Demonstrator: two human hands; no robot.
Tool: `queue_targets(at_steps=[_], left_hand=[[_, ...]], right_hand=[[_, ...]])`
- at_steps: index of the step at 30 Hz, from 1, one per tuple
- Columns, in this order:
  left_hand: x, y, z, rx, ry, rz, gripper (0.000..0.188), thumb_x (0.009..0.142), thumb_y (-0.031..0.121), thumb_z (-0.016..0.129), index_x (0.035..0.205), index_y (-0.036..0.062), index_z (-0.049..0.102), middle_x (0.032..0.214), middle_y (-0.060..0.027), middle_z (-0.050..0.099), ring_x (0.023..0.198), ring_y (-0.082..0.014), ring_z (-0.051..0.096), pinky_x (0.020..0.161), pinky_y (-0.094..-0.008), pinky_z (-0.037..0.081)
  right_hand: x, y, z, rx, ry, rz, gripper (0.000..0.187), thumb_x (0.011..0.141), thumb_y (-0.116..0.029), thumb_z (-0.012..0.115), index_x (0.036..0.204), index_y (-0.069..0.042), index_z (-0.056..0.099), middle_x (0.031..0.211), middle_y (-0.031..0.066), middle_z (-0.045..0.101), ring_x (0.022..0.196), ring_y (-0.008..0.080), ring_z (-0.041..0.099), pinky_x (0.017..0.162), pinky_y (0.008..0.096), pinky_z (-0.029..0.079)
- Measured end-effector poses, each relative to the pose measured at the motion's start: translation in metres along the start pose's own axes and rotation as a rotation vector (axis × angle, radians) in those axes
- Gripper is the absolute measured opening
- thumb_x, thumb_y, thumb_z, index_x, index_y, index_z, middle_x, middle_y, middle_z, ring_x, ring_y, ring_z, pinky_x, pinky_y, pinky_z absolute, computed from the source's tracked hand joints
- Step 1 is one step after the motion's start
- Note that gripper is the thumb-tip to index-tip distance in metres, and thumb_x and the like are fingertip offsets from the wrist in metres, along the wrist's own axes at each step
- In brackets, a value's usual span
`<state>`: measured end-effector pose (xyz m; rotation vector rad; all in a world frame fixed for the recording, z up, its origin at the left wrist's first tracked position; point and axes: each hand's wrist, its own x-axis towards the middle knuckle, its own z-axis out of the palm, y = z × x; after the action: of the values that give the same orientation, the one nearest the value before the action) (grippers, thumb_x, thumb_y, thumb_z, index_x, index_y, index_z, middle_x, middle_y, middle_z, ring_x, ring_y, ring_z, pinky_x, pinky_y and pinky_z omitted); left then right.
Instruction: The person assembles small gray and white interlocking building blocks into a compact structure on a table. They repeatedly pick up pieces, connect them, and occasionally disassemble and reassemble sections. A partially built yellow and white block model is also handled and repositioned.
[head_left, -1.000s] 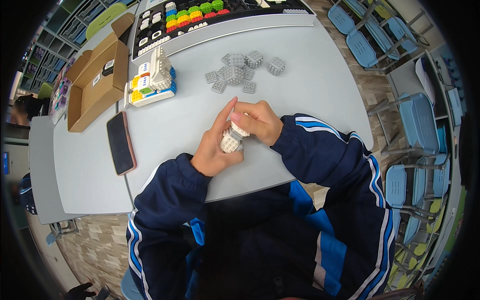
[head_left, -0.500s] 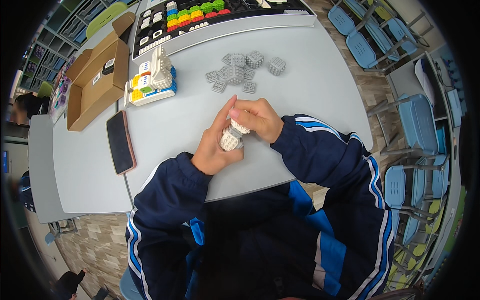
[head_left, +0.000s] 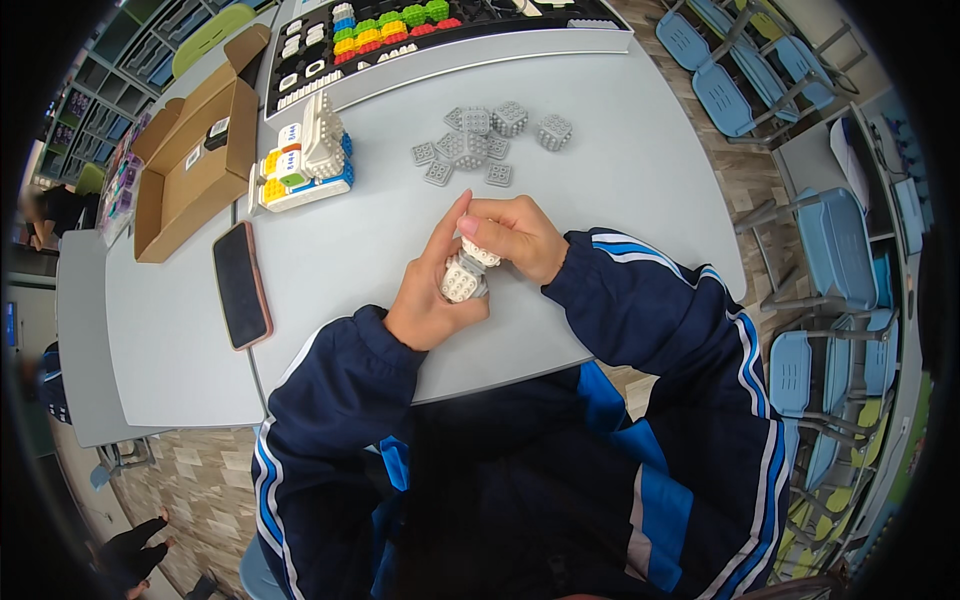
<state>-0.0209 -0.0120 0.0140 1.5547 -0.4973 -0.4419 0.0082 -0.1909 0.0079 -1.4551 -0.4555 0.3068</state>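
Both my hands meet above the near part of the table. My left hand (head_left: 418,302) is closed round a studded white building block (head_left: 461,283) with grey parts at its edge. In the fingers of my right hand (head_left: 520,238) is another white block (head_left: 482,253), pinched between thumb and fingers and touching or almost touching the first; I cannot tell whether they are joined. Beyond my hands lies a loose group of grey studded cubes and flat square pieces (head_left: 468,150). A grey cube (head_left: 553,132) sits a little apart to its right.
Left of the pieces stands a built model (head_left: 306,160) of white, yellow and blue blocks. A phone (head_left: 242,286) lies near an open cardboard box (head_left: 190,170). A tray of coloured blocks (head_left: 450,62) spans the far edge. Blue chairs (head_left: 838,240) stand at right.
My hands and the blocks in them have barely moved. At the far lower left, another person has shifted position.
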Motion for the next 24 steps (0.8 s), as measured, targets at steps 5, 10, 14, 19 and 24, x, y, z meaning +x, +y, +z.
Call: queue_targets(at_steps=[5,10,14,19,24], left_hand=[[0.0001,-0.0008,-0.0001,0.007,0.002,0.017,0.100,0.068,-0.007,0.059,0.154,0.0128,0.011,0.109,-0.0111,0.058,0.091,-0.0113,0.052,0.081,-0.0229,0.042],[0.0006,0.0008,0.0014,-0.048,0.016,-0.015,0.098,0.067,-0.009,0.059,0.153,0.0087,0.015,0.110,-0.0040,0.054,0.091,-0.0083,0.051,0.081,-0.0226,0.041],[0.0004,-0.0001,0.0004,-0.042,0.016,-0.027,0.098,0.067,-0.009,0.059,0.153,0.0087,0.015,0.110,-0.0038,0.054,0.090,-0.0081,0.051,0.081,-0.0227,0.041],[-0.0001,0.0000,0.0002,-0.038,0.019,-0.024,0.098,0.068,-0.009,0.059,0.153,0.0084,0.015,0.108,-0.0036,0.054,0.089,-0.0081,0.051,0.080,-0.0228,0.042],[0.0005,0.0001,0.0011,-0.026,0.024,-0.010,0.098,0.068,-0.008,0.060,0.153,0.0077,0.015,0.108,-0.0037,0.054,0.089,-0.0081,0.051,0.080,-0.0226,0.042]], right_hand=[[0.0000,-0.0005,-0.0004,0.019,-0.001,0.017,0.037,0.096,-0.035,0.056,0.085,0.000,0.064,0.071,-0.0006,0.057,0.068,0.0048,0.047,0.060,0.0243,0.038],[0.0003,0.0015,0.0002,0.062,0.008,0.037,0.036,0.096,-0.034,0.056,0.084,-0.001,0.064,0.071,-0.0015,0.056,0.068,0.0044,0.046,0.060,0.0241,0.038],[0.0012,0.0051,-0.0004,0.072,0.002,0.035,0.036,0.096,-0.033,0.056,0.080,-0.002,0.062,0.069,-0.0029,0.054,0.067,0.0037,0.044,0.058,0.0239,0.036],[0.0022,0.0036,-0.0008,0.066,-0.006,0.046,0.035,0.096,-0.032,0.056,0.078,-0.002,0.061,0.068,-0.0039,0.052,0.066,0.0034,0.043,0.058,0.0237,0.035],[0.0019,0.0029,0.0011,0.084,0.011,0.034,0.035,0.096,-0.032,0.056,0.078,-0.002,0.061,0.067,-0.0041,0.052,0.065,0.0035,0.043,0.057,0.0239,0.035]])
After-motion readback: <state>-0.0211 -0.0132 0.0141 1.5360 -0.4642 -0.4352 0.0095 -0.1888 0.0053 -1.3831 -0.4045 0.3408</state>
